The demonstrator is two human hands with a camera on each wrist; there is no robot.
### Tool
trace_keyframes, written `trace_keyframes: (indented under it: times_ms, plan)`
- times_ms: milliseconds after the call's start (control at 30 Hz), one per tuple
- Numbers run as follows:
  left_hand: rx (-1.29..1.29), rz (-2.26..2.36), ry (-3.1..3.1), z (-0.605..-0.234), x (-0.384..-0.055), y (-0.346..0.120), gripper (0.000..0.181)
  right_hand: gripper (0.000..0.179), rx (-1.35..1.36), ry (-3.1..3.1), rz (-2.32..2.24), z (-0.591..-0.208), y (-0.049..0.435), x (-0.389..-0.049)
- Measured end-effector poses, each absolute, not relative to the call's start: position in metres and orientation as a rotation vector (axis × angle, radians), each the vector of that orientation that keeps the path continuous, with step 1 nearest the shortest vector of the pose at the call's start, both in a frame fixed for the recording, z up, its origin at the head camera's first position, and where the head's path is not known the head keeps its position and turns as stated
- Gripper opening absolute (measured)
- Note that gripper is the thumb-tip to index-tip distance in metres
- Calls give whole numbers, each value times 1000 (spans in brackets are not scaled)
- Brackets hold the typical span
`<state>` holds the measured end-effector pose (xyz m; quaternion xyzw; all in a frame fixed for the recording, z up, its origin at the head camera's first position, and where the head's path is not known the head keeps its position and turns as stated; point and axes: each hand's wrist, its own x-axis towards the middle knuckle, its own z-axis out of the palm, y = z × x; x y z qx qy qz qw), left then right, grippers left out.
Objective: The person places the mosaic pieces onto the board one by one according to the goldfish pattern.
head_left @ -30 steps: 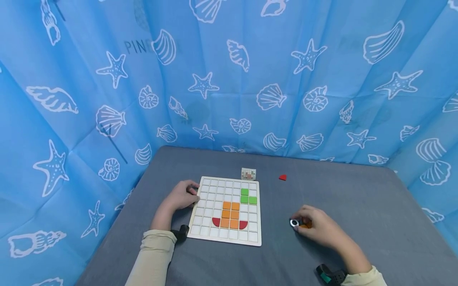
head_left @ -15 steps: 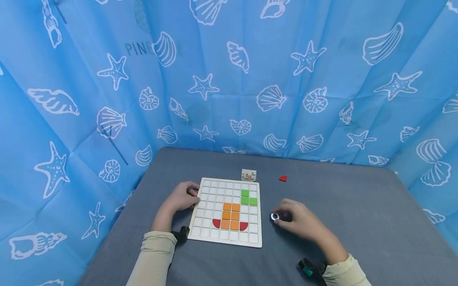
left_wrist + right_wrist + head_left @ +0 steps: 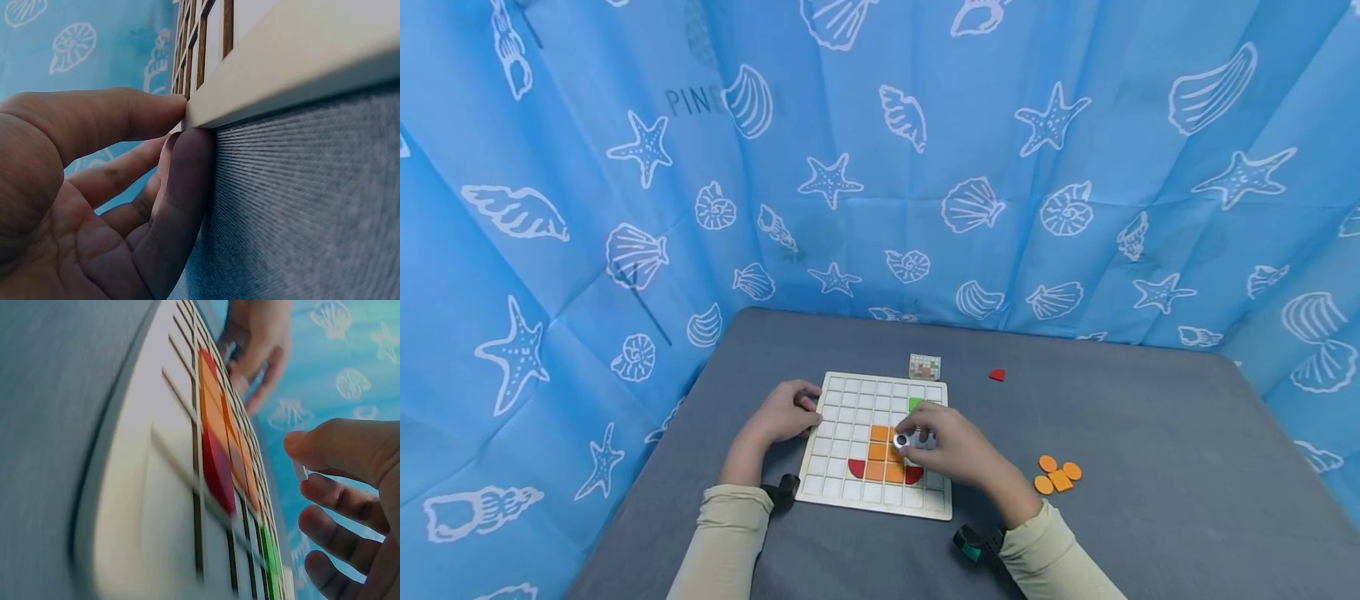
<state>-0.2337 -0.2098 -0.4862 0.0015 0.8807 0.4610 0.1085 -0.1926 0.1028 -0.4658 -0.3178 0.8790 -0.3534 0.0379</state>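
Note:
A white grid board (image 3: 841, 455) lies on the grey table. It bears a block of orange square tiles (image 3: 876, 452), a red rounded tile (image 3: 856, 468) on either side of the block's foot, and a green tile (image 3: 916, 404) higher up. My left hand (image 3: 786, 412) holds the board's left edge, thumb and finger meeting at the rim (image 3: 262, 81) in the left wrist view. Over the orange tiles, my right hand (image 3: 951, 442) pinches a small white disc with a black ring (image 3: 901, 442). In the right wrist view the disc (image 3: 300, 470) shows edge-on between thumb and forefinger, above the board.
Right of the board, several loose orange pieces (image 3: 1060, 480), round ones about a square, lie on the table. A red quarter-round piece (image 3: 997, 375) sits farther back. A small pattern card (image 3: 924, 367) lies behind the board. A blue seashell curtain (image 3: 865, 233) hangs behind.
My right hand has moved left with the disc, from beside the board to over it, uncovering the loose orange pieces. My left hand has stayed at the board's edge.

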Motion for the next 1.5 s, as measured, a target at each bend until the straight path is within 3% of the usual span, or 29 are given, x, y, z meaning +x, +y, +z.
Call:
trace_keyframes:
  times_ms: [433, 1500]
  plan:
    - [9, 1349, 2592, -486, -235, -207, 43, 17, -1026, 2745, -829, -473, 47, -200]
    - [11, 1344, 2601, -487, -233, -209, 43, 10, -1026, 2728, -830, -474, 43, -202]
